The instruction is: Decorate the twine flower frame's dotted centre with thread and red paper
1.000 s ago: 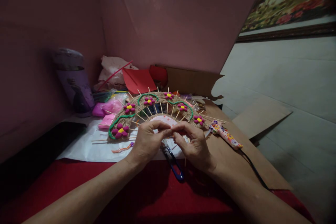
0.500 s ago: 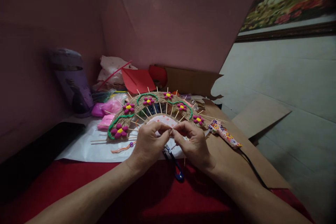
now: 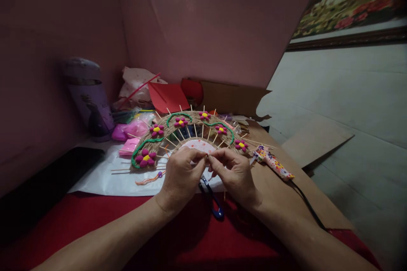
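Observation:
My left hand (image 3: 184, 173) and my right hand (image 3: 235, 173) meet at their fingertips, each pinched closed. Between them is a tiny dark reddish bit, too small to name. Just behind stands a fan-shaped craft piece (image 3: 171, 133) of wound twine on thin wooden sticks, with magenta-and-yellow flowers and green wavy strands. Its inner half-round part (image 3: 199, 145) is white with orange-red dots, partly hidden by my hands. Below my fingers lies a blue-handled tool (image 3: 217, 209), its upper end partly covered. An orange thread with a purple bead (image 3: 160, 174) rests left of my left hand.
A white sheet (image 3: 95, 178) lies over the red cloth (image 3: 127, 228). At right, a flower-patterned glue gun (image 3: 273, 163) with a black cord rests on cardboard (image 3: 305, 203). A purple tumbler (image 3: 90, 106), pink bags (image 3: 136, 128) and a black flat object (image 3: 51, 186) are at left.
My hands stay pinched together in nearly the same place, with only a slight shift of the right fingers. The whole view has moved very slightly.

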`<action>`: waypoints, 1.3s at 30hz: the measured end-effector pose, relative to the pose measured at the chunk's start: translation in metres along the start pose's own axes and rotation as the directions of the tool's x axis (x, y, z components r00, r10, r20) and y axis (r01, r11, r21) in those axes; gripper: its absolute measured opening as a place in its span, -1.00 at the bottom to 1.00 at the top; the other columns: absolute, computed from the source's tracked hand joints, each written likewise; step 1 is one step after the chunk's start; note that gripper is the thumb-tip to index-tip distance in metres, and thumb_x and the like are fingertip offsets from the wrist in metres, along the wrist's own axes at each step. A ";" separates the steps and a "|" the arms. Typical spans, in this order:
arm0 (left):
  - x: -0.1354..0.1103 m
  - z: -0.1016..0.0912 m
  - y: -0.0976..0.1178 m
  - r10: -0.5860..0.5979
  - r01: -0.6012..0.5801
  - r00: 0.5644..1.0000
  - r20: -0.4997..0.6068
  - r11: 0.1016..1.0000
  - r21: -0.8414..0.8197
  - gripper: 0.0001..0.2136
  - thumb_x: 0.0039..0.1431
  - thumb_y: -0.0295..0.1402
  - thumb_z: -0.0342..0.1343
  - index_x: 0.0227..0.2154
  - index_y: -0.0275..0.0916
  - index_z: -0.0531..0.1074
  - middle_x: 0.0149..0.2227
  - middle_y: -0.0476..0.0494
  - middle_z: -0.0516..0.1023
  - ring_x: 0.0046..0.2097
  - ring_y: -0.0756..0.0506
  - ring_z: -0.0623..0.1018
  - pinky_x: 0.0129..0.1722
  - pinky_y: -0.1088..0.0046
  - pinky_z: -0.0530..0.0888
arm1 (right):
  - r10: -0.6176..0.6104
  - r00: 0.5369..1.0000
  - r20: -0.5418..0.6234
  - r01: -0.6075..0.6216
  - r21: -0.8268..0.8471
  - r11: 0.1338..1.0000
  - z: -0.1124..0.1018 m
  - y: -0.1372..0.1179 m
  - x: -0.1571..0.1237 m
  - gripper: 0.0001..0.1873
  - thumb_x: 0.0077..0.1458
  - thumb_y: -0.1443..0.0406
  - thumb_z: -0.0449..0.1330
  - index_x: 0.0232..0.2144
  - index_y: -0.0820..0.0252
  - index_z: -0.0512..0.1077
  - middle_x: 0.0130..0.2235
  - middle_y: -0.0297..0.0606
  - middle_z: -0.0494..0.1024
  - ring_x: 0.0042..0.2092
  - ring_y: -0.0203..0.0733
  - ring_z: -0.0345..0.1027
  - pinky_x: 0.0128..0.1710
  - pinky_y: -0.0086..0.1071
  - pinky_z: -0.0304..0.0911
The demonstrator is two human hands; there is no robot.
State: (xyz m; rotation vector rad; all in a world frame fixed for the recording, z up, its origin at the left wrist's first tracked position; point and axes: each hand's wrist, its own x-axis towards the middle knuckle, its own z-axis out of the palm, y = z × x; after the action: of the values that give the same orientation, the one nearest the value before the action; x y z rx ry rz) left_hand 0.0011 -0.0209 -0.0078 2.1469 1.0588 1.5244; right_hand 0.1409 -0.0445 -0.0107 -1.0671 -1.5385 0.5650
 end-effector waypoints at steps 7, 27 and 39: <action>-0.002 0.002 0.000 0.121 -0.120 0.992 0.021 0.992 -0.025 -0.85 0.05 -0.56 0.05 -0.41 -0.25 0.51 -0.38 -0.14 0.57 -0.29 -0.11 0.50 -0.26 0.33 0.42 | -0.078 0.996 -0.041 0.072 -0.140 0.988 -0.001 0.002 0.000 -0.90 0.07 0.31 0.18 -0.38 0.23 0.48 -0.41 -0.23 0.53 -0.39 -0.23 0.41 -0.38 -0.36 0.36; 0.014 -0.008 0.007 -0.467 0.634 0.773 0.429 0.600 -0.488 -0.79 -0.06 -0.25 0.20 -0.56 -0.34 0.46 -0.54 -0.09 0.45 -0.50 0.00 0.42 -0.63 0.53 0.41 | -0.282 0.958 0.047 0.284 -0.272 0.919 -0.005 0.001 0.001 -0.93 0.08 0.40 0.13 -0.38 0.22 0.43 -0.43 -0.32 0.49 -0.43 -0.30 0.34 -0.42 -0.43 0.26; 0.012 -0.006 0.001 -0.433 0.712 0.695 0.575 0.300 -0.635 -0.78 -0.08 -0.28 0.25 -0.58 -0.37 0.46 -0.54 -0.08 0.41 -0.50 0.04 0.38 -0.63 0.60 0.40 | -0.402 0.911 0.088 0.405 -0.372 0.835 -0.008 -0.002 0.002 -0.94 0.11 0.40 0.13 -0.36 0.22 0.41 -0.41 -0.27 0.48 -0.37 -0.24 0.32 -0.35 -0.37 0.23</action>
State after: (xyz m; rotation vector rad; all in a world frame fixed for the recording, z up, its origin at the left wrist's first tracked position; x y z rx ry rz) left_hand -0.0017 -0.0138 0.0033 1.0344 0.6439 0.9459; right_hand 0.1479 -0.0456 -0.0060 -0.9793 -1.8626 -0.0339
